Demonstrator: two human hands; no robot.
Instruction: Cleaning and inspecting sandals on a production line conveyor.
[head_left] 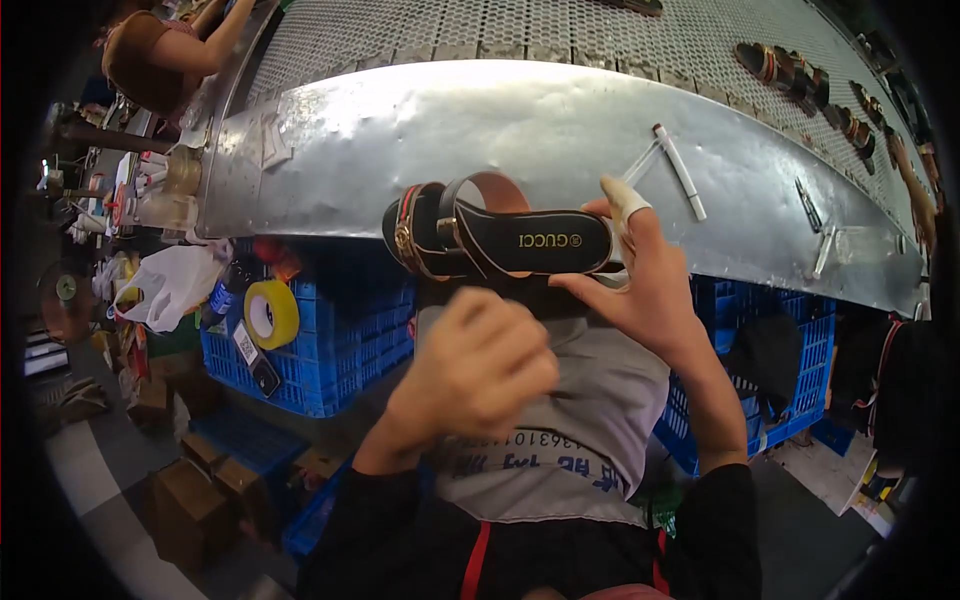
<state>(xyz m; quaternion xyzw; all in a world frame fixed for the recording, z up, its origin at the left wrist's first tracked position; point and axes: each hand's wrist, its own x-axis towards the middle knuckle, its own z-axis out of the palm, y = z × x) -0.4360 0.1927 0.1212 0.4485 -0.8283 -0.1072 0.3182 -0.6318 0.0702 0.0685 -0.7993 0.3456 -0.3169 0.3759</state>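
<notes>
A black sandal [540, 240] with a dark insole and straps with metal trim lies sideways at the near edge of the metal table, its toe to the left. My right hand [645, 275] grips its heel, the thumb on the near side and the fingers on the far side. A pale wrap covers one of those fingertips. In front of my body, just nearer than the sandal's toe, my left hand [480, 365] is raised and closed, slightly blurred. Whatever its curled fingers may hold is hidden.
On the metal table [400, 130] lie a white marker [680, 172] and a dark pen-like tool [808, 206]. Sandals [783, 72] rest on the mesh conveyor [600, 35] beyond. Below the edge stands a blue crate [350, 330] with yellow tape [271, 314]. Another person [160, 50] works far left.
</notes>
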